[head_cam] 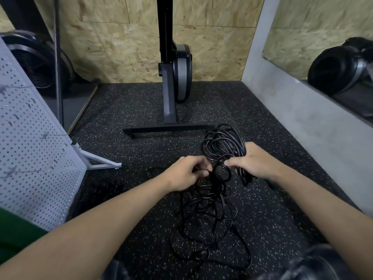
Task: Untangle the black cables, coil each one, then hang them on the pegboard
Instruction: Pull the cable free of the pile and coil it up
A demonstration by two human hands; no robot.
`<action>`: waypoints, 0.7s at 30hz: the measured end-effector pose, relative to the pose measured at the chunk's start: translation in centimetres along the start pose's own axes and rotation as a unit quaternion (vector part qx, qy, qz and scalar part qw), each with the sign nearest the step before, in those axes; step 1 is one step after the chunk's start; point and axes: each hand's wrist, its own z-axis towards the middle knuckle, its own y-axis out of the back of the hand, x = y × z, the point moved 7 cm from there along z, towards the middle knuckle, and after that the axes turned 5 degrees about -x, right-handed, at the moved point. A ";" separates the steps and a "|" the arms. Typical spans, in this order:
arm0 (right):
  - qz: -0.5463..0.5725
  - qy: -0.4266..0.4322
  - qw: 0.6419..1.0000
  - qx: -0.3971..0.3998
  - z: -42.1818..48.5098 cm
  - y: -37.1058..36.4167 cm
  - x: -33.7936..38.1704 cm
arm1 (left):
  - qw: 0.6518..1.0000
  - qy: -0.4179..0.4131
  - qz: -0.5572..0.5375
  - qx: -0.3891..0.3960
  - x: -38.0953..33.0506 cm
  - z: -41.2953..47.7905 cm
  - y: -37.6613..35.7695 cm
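Observation:
My right hand (256,162) grips a bundle of black cable loops (222,144) that stand up above its fingers. My left hand (186,171) pinches a black strand just left of that bundle, and the two hands almost touch. Below them a loose tangle of black cables (210,215) hangs down and spreads over the speckled floor, with a plug end near the bottom (202,253). The grey pegboard (34,158) leans upright at the left, its hooks bare.
A black exercise machine (173,77) stands ahead, its floor bar (167,129) just beyond the cables. The pegboard's metal foot (99,160) juts out at the left. A grey wall with a mirror (314,110) runs along the right. More dark cable lies by the pegboard (105,188).

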 end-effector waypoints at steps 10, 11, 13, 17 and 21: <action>0.184 0.031 0.982 -0.034 -0.6 2.0 1.9 | 0.982 0.159 0.017 -0.100 2.4 0.6 3.0; 0.207 0.033 0.977 -0.039 -0.7 2.2 2.2 | 0.978 0.179 0.022 -0.101 2.8 0.5 3.1; 0.245 0.033 0.967 -0.056 -0.8 2.5 2.5 | 0.972 0.208 0.014 -0.104 3.7 0.5 3.3; 0.296 0.019 0.953 -0.056 -0.9 2.2 2.6 | 0.969 0.223 0.042 -0.103 3.9 0.1 3.5; 0.310 0.012 0.949 -0.048 -1.1 1.9 2.5 | 0.982 0.179 0.015 -0.065 3.2 -0.2 2.8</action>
